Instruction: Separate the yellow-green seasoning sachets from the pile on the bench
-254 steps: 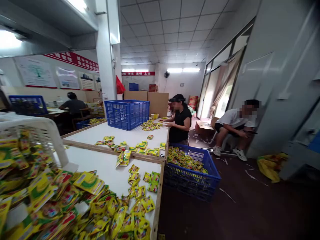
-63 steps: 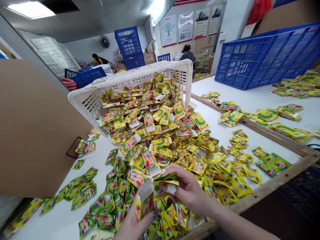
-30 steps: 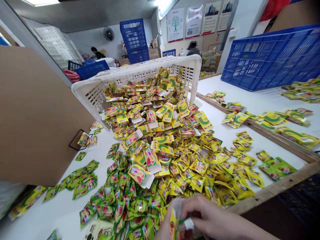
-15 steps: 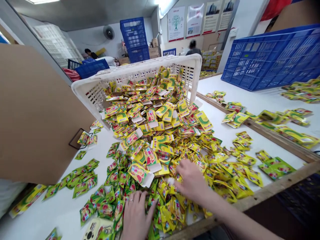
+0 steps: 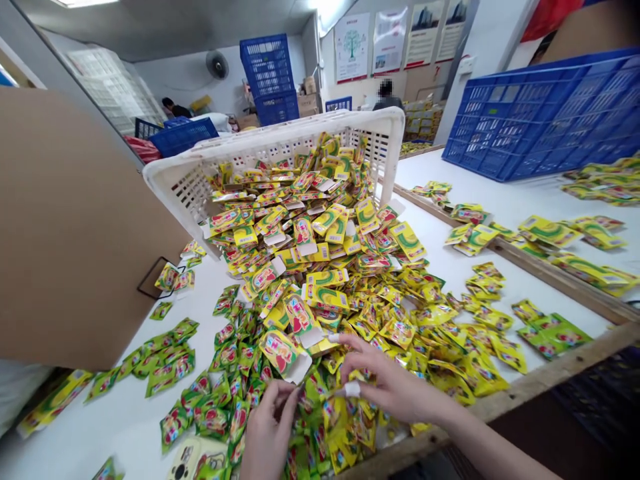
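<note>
My left hand (image 5: 267, 427) is at the near edge of the white table (image 5: 450, 267), its fingers pinched together in the pile of small yellow-green sachets (image 5: 345, 413), just under a flat yellow carton (image 5: 280, 350). What it pinches is hidden. My right hand (image 5: 387, 387) lies over the sachets beside it, fingers apart, taped thumb tip down and forefinger stretched toward the carton's white flap. A white plastic basket (image 5: 395, 133) lies tipped over behind, spilling flat cartons (image 5: 320, 227) onto the table.
A big brown cardboard panel (image 5: 75, 233) stands at the left. A wooden rail (image 5: 550, 273) separates a second table with more cartons and a blue crate (image 5: 540, 113). A yellow-cased phone (image 5: 197, 460) lies by my left hand. Other people (image 5: 385, 93) sit far back.
Half a second ago both hands lay flat on the pile. The left has drawn its fingers into a pinch and the right has pulled back and curled. Before that they held a small carton.
</note>
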A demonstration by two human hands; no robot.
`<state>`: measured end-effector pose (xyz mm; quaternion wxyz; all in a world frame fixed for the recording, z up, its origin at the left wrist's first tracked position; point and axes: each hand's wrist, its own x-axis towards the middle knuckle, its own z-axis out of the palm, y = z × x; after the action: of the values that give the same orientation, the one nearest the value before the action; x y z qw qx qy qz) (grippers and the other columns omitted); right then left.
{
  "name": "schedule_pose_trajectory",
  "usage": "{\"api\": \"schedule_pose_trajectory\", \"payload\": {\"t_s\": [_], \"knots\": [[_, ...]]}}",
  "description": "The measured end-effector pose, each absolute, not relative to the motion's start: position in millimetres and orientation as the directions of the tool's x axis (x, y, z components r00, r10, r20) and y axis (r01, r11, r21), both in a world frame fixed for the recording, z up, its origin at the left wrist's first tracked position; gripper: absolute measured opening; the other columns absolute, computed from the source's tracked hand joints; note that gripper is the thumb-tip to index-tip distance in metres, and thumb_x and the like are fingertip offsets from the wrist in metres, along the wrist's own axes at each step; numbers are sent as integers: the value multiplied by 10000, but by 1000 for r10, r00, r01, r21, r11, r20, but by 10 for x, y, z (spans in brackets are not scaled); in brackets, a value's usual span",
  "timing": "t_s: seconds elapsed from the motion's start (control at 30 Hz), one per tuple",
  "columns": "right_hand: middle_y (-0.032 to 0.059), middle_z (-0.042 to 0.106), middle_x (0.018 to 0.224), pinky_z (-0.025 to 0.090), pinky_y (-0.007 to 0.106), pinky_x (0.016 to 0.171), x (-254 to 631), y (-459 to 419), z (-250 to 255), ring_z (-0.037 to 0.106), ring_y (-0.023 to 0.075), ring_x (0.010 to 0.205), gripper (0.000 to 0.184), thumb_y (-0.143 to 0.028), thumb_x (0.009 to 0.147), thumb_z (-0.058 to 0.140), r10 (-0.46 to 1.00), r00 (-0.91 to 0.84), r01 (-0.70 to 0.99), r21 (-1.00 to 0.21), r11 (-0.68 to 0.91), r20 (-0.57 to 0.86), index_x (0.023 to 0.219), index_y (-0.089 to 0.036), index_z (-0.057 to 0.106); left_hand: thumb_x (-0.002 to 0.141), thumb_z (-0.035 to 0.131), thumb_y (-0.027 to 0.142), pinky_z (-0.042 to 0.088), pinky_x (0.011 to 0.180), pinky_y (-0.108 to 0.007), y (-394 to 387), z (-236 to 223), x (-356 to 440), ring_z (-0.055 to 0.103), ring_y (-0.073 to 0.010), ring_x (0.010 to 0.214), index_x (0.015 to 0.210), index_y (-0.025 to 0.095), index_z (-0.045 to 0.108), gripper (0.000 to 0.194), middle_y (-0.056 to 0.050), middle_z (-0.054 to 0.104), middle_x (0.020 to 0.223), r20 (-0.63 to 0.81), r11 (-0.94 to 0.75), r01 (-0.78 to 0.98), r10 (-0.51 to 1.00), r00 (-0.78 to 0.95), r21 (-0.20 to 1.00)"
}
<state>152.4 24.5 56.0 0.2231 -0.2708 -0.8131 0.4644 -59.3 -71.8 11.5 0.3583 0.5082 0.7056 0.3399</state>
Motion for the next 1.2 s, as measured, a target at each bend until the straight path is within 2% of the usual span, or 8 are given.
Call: {"api": "schedule_pose_trajectory", "payload": {"t_s": [0.27,0.5,0.6,0.7,0.87,0.93,1.03,1.2], "knots": [[-8,551,740,395,254,658,1324,121,460,494,132,690,128,-104,793,448,646,-762,317,-842,436,48,830,-190,536,749,585,440,394,503,-202,-807,186,-404,481,-110,528,946,175,585,330,29,558,594,-129,194,284,964,-232,939],[9,581,835,481,248,544,1352,25,311,574,118,603,393,-307,776,579,546,-812,55,-957,-284,-208,1139,-211,464,808,524,380,504,681,-275,-762,211,-416,606,-173,756,902,184,642,247,-63,643,838,-65,101,316,990,-123,943],[4,594,703,483,276,617,1489,101,363,590,148,632,167,-248,833,481,664,-737,213,-976,49,-127,933,-171,591,863,423,273,453,897,-378,-574,437,-664,533,-220,1056,1109,260,578,291,-89,569,1119,67,-92,667,996,63,739],[59,620,892,460,303,725,1691,226,392,595,190,818,199,-100,816,421,743,-669,503,-721,477,26,924,-175,570,779,427,70,316,1009,-518,-307,564,-952,307,-271,1283,1239,323,451,525,-79,421,1347,50,-244,914,969,241,324],[89,596,915,445,296,619,1883,322,271,595,206,753,258,-16,771,368,755,-656,695,-391,604,1,921,-167,515,587,531,18,289,1009,-530,-26,562,-1148,403,-327,1207,986,206,577,443,-120,549,1188,-79,-323,944,945,317,-69],[91,589,927,454,320,694,1916,327,259,580,216,837,215,-68,801,376,766,-640,648,-495,579,57,940,-171,504,605,553,70,276,1015,-529,-56,586,-1176,425,-329,1180,881,200,557,304,-112,565,1143,-63,-309,951,950,307,-17],[47,575,828,459,299,674,1905,316,331,565,178,770,188,-162,843,403,838,-533,479,-774,414,118,1006,-186,491,721,503,159,329,996,-470,-222,642,-1176,426,-268,1193,869,234,449,174,-94,516,1219,-50,-184,900,974,221,394],[-100,395,507,305,176,356,1586,238,589,378,67,362,253,-359,815,544,853,-521,-90,-994,-57,-2,1016,-226,468,789,502,335,417,919,-400,-523,618,-816,558,-225,1021,1084,236,391,330,-87,605,1069,-226,193,336,972,61,922]]}}
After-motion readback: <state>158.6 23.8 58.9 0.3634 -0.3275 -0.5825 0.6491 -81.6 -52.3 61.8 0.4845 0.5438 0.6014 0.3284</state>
